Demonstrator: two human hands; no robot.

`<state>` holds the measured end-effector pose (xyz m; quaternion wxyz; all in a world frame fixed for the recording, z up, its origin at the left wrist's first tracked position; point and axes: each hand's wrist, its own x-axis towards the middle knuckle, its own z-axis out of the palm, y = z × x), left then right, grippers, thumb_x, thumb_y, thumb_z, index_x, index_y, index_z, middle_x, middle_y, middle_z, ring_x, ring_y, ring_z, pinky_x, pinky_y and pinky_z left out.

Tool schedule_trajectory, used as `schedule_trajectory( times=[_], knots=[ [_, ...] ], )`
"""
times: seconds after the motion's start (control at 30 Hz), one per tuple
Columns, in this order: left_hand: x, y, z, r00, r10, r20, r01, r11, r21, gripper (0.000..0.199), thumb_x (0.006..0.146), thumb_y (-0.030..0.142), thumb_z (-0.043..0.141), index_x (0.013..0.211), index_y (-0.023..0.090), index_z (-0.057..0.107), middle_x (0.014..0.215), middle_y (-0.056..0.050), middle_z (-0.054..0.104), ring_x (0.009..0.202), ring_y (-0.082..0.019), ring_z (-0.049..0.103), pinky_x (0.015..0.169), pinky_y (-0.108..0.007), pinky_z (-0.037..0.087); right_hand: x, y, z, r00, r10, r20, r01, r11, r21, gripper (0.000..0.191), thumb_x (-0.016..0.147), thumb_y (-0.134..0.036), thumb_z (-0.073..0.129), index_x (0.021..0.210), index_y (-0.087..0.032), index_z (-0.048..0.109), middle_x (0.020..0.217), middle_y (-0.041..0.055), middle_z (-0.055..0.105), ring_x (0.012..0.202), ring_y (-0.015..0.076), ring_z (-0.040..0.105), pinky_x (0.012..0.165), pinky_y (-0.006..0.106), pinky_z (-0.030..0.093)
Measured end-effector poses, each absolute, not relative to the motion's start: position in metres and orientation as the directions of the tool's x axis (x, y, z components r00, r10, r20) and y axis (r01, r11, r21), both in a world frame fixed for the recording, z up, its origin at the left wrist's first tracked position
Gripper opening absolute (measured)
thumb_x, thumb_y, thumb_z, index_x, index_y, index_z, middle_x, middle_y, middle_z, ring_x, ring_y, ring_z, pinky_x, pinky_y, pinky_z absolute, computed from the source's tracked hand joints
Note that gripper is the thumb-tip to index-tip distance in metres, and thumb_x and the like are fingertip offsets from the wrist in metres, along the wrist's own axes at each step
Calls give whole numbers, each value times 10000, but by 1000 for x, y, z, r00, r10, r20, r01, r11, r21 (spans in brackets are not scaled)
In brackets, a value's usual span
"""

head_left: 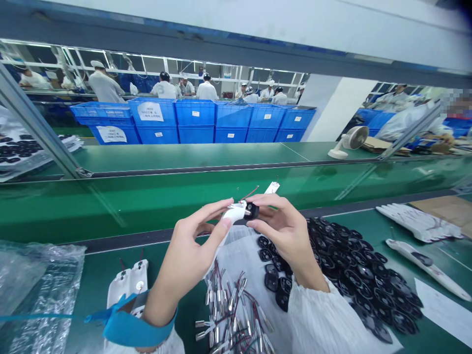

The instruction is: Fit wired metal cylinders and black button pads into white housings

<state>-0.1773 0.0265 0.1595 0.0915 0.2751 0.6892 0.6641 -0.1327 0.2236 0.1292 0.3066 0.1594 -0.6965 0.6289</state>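
- Left hand [184,258] and right hand [282,236] are pinching a white plastic housing with black tip [234,213], steadying it midair.
- Loose red-wired metal parts [232,314] are lying within reach at 6 o'clock.
- Glossy black plastic pieces [350,275] are lying at 3 o'clock.

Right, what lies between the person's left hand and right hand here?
The head view shows a white plastic housing with a black piece at its end, held between the left hand and the right hand.

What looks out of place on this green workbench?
The glossy black plastic parts lie in a loose, overlapping heap rather than in rows, and the red-and-black-wired metal pieces sprawl tangled across a white plastic sheet.
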Motion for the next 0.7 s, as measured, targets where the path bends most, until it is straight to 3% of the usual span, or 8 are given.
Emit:
schedule_trajectory(
  times=[0.2, 0.43, 0.53, 0.7],
  knots=[
    [-172, 31, 161, -852, 435, 290, 334, 26, 942, 290, 975, 424, 682, 1238, 325, 756, 1257, 10, 753, 1144, -245, 713, 839, -302, 625, -132, 223, 126, -672, 198, 713, -633, 346, -693, 402, 902, -128, 773, 1243, -335, 716, 1195, 29, 729, 1143, 205, 693, 951, 368, 630],
    [-169, 33, 158, -859, 385, 337, 421, 158, 893, 306, 972, 425, 659, 1253, 344, 748, 1242, 10, 755, 976, -241, 741, 831, -380, 627, -130, 223, 129, -615, 125, 779, -610, 550, -570, 476, 905, -85, 763, 1282, -372, 710, 1228, 11, 739, 1134, 201, 697, 974, 383, 606],
    [-172, 32, 157, -851, 426, 309, 392, 123, 912, 303, 969, 401, 665, 1248, 316, 750, 1242, -10, 753, 997, -231, 738, 801, -339, 633, -131, 220, 132, -610, 87, 787, -587, 618, -524, 418, 919, -102, 753, 1262, -337, 720, 1208, 16, 756, 1107, 195, 716, 977, 364, 607],
    [-182, 30, 150, -832, 492, 255, 273, -37, 961, 274, 941, 363, 724, 1195, 271, 774, 1285, -55, 726, 1187, -239, 679, 937, -307, 615, -131, 210, 132, -674, 37, 738, -564, 620, -545, 364, 934, -169, 752, 1277, -283, 704, 1147, 36, 781, 975, 194, 757, 886, 342, 639]
  ],
)
